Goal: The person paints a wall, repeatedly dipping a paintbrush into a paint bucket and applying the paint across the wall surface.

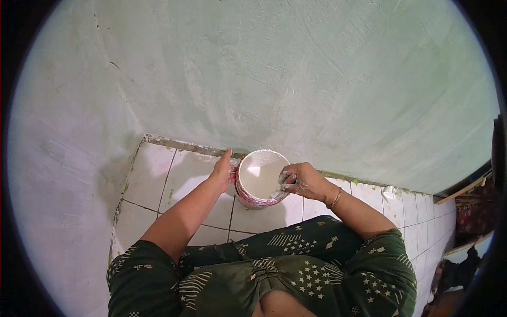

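A round plastic bucket (255,204), smeared with pink and white on its outside, stands on the tiled floor before me. Whitish liquid (259,178) that looks like paint fills part of it. Against the bucket's left side rests my left hand (225,171), thumb raised and fingers flat along the wall. At the right rim, my right hand (305,182) is closed around a small paintbrush (279,193). Its white-coated end lies at the inner rim, and most of its handle is hidden by my fingers. White smears cover those fingers.
A pale green wall (257,79) with patchy white strokes rises just behind the bucket and meets another wall (59,178) at the left corner. White floor tiles (198,206) carry green specks. A crumpled white item (389,193) lies by the wall. Wooden pieces (465,189) and dark cloth (461,265) are at far right.
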Tool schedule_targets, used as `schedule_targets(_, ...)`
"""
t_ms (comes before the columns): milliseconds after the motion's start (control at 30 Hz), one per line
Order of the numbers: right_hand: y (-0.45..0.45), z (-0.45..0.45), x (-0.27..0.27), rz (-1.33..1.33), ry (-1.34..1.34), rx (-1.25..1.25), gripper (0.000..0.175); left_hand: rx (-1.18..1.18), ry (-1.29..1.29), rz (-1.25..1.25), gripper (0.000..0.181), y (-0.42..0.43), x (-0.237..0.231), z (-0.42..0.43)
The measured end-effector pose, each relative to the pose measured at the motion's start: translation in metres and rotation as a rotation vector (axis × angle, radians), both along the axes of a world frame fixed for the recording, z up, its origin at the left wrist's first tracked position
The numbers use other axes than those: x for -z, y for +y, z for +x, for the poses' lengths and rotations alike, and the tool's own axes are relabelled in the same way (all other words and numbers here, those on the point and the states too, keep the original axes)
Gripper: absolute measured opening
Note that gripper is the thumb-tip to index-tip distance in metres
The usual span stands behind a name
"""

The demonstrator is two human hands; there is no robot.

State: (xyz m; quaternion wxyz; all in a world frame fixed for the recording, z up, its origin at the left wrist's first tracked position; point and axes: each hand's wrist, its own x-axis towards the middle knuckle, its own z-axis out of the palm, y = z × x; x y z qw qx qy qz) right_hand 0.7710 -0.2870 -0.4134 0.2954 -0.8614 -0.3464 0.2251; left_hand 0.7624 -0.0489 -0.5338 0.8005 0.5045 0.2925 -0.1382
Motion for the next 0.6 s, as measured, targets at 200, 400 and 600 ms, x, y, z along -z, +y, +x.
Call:
schedule_targets(200,0.002,-0.002,0.005,-0.041,-0.206,-0.230,0.016,0.062,0.043,0.009,0.074,0.002,0.009,-0.001)
schedule_targets(400,0.009,-0.010,-0.001,-0.019,-0.330,-0.158,0.022,0.164,0.116,0.114,0.071,-0.008,0.006,-0.005)
schedule_targets(600,0.019,-0.018,-0.003,-0.020,-0.281,-0.214,0.013,0.169,0.148,0.024,0.069,-0.015,-0.003,-0.020)
